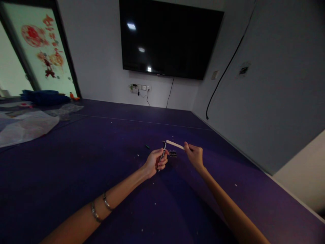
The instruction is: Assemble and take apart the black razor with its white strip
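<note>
Partly inside right grip (194,155), pale stick (175,145).

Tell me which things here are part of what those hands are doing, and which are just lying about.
In use:
pale flat stick, in the right hand
slim tool, in the left hand
small dark object beside the left hand, probably

Apparently just lying about:
dark blue bundle
plastic sheeting
white specks

Two narrow, silvery bangles (94,212) with darker markings circle the bare left forearm (127,190), and the right forearm (223,201) is bare too.
</note>
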Motion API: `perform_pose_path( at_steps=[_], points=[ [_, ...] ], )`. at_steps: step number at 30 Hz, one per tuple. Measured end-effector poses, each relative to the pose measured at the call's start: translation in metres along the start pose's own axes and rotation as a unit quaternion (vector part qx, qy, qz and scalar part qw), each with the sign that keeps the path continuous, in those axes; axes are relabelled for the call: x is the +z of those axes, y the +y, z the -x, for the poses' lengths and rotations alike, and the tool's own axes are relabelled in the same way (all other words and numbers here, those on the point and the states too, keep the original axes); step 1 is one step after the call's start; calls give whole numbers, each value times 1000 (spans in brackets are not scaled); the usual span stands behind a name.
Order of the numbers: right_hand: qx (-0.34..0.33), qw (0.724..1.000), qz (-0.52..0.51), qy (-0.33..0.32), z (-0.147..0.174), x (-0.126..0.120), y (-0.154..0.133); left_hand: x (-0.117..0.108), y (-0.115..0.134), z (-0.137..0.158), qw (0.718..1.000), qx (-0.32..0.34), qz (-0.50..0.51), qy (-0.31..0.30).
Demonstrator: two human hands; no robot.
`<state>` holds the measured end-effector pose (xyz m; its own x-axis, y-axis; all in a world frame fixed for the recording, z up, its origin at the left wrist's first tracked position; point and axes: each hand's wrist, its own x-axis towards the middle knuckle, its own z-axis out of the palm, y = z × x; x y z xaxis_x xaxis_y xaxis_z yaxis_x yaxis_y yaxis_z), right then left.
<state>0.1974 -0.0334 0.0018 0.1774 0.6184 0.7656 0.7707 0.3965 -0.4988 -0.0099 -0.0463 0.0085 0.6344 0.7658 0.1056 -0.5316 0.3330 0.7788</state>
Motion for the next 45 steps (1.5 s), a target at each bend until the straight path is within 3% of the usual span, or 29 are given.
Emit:
perform_pose_path(
  at_steps=[17,26,29,32,35,41,45],
  points=[
    [-4,1000,12,4,0,2,-9,-2,-2,1,999,-19,-40,5],
    [-5,1000,15,-4,2,-2,8,-13,-1,-2,995,10,-91,26],
    [36,999,0,9,-2,-5,7,-16,4,-3,991,41,-117,45],
    [131,989,-61,9,-11,-9,-5,-18,9,-5,980,71,-172,69],
    [213,960,-178,-38,-20,-15,-29,-18,12,-9,962,101,-237,94],
    [338,800,-453,-202,-15,-23,-74,-18,28,-18,937,164,-298,76],
    [365,747,-505,-231,-7,-26,-90,-19,39,-24,923,198,-325,61]
  ],
)
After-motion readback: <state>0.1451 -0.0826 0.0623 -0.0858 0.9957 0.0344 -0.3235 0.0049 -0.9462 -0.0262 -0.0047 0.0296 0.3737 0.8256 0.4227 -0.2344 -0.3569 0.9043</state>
